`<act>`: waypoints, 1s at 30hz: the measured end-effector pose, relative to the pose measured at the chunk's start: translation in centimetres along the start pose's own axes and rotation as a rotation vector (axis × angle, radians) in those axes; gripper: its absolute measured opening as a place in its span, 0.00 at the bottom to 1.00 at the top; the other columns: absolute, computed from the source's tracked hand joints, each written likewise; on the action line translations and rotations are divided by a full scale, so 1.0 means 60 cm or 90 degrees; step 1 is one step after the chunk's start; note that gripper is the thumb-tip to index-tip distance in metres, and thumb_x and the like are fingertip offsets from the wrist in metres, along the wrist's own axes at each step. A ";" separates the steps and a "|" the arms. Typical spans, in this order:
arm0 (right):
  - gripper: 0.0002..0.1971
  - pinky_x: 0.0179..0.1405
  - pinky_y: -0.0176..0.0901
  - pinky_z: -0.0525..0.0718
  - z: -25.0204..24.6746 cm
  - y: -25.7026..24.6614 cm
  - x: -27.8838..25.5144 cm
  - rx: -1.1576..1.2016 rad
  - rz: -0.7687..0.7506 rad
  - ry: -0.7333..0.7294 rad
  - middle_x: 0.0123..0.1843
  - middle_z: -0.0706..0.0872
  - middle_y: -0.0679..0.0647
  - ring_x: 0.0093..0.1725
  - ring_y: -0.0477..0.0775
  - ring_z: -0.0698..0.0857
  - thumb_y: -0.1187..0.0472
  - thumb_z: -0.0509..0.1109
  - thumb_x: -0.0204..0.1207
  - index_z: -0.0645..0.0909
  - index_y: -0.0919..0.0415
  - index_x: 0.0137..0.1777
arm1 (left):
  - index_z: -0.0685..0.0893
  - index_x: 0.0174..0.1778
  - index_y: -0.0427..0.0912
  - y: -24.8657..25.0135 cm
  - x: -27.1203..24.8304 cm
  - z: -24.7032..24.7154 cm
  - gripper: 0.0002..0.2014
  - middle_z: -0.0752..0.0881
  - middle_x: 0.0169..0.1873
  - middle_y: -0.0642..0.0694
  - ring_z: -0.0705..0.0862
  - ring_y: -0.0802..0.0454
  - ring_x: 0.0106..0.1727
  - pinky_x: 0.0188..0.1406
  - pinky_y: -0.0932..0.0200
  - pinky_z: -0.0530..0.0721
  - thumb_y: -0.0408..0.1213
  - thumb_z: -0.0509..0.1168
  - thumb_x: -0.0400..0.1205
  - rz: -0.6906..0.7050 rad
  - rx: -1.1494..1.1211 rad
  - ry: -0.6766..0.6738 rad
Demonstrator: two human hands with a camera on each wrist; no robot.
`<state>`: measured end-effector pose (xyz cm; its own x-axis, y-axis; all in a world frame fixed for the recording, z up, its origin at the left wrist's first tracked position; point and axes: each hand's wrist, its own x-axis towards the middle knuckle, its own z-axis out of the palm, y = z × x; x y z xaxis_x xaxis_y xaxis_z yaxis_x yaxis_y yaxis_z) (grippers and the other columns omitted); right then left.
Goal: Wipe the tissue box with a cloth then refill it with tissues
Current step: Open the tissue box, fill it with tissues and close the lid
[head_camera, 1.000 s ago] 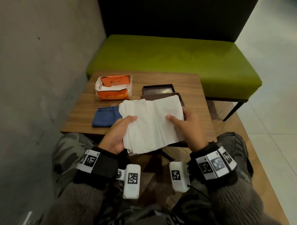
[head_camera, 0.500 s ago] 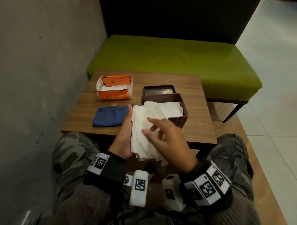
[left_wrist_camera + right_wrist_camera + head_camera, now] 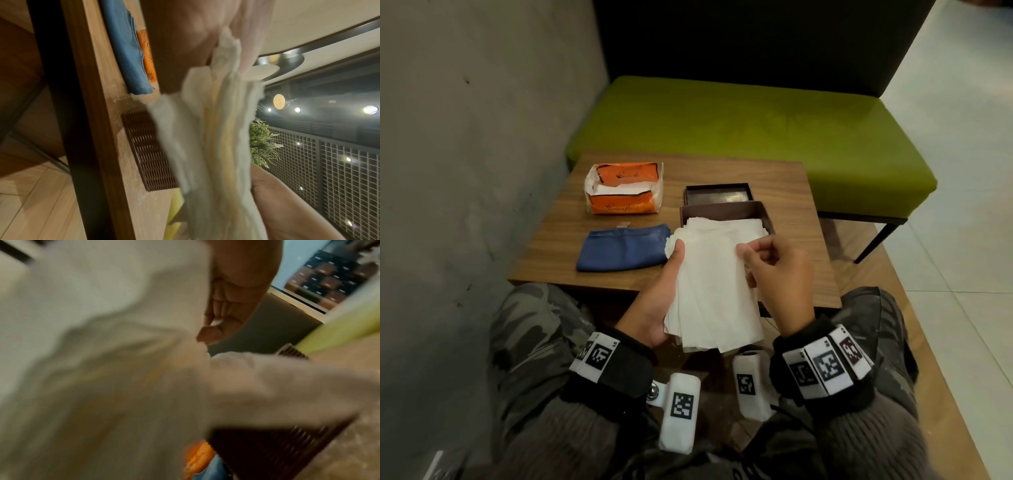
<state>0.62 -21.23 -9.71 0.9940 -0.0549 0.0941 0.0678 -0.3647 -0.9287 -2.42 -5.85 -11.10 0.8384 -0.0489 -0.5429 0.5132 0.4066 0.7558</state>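
My left hand [image 3: 669, 277] grips a folded stack of white tissues [image 3: 714, 291] from its left side, thumb on top. At the stack's right edge my right hand [image 3: 763, 265] has its fingers curled on the tissues. The far end of the stack lies over the open brown woven tissue box [image 3: 724, 208] on the wooden table [image 3: 558, 240]. The left wrist view shows the tissues [image 3: 216, 146] hanging in front of the box [image 3: 148, 146]. The right wrist view is blurred, with tissues [image 3: 102, 369] beside curled fingers [image 3: 230, 305]. A folded blue cloth [image 3: 621, 250] lies left of the box.
The box's dark lid [image 3: 717, 193] lies just behind the box. An opened orange tissue pack [image 3: 623, 188] sits at the table's far left. A green bench [image 3: 739, 126] stands behind the table, a grey wall [image 3: 465, 137] to the left.
The wide spread of tissues has been folded into a narrower stack. My right hand went across the top and now sits at the stack's right edge. The box is uncovered.
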 end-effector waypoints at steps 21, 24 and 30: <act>0.07 0.41 0.37 0.77 0.002 -0.018 -0.056 -0.436 -0.226 -0.285 0.43 0.82 0.45 0.47 0.46 0.78 0.50 0.67 0.77 0.81 0.52 0.43 | 0.75 0.71 0.47 -0.006 0.004 -0.001 0.34 0.87 0.59 0.41 0.88 0.43 0.57 0.52 0.45 0.86 0.63 0.61 0.72 0.050 -0.108 0.043; 0.06 0.42 0.38 0.79 -0.002 -0.025 -0.052 -0.341 -0.202 -0.262 0.40 0.82 0.43 0.44 0.43 0.78 0.50 0.70 0.77 0.82 0.51 0.42 | 0.74 0.71 0.49 -0.009 0.009 -0.005 0.36 0.87 0.59 0.41 0.87 0.42 0.57 0.52 0.44 0.86 0.63 0.63 0.69 0.052 -0.119 0.044; 0.08 0.47 0.42 0.80 0.024 -0.024 -0.059 -0.373 -0.266 -0.314 0.45 0.82 0.45 0.48 0.45 0.77 0.49 0.67 0.78 0.82 0.52 0.46 | 0.84 0.57 0.47 -0.014 0.001 0.005 0.27 0.90 0.52 0.41 0.90 0.45 0.51 0.49 0.47 0.89 0.63 0.56 0.74 0.046 -0.155 -0.051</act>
<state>-2.84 -19.19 -9.19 0.8300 0.5498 0.0940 0.5154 -0.6916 -0.5059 -2.74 -6.49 -11.68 0.8884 -0.0799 -0.4521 0.3999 0.6185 0.6764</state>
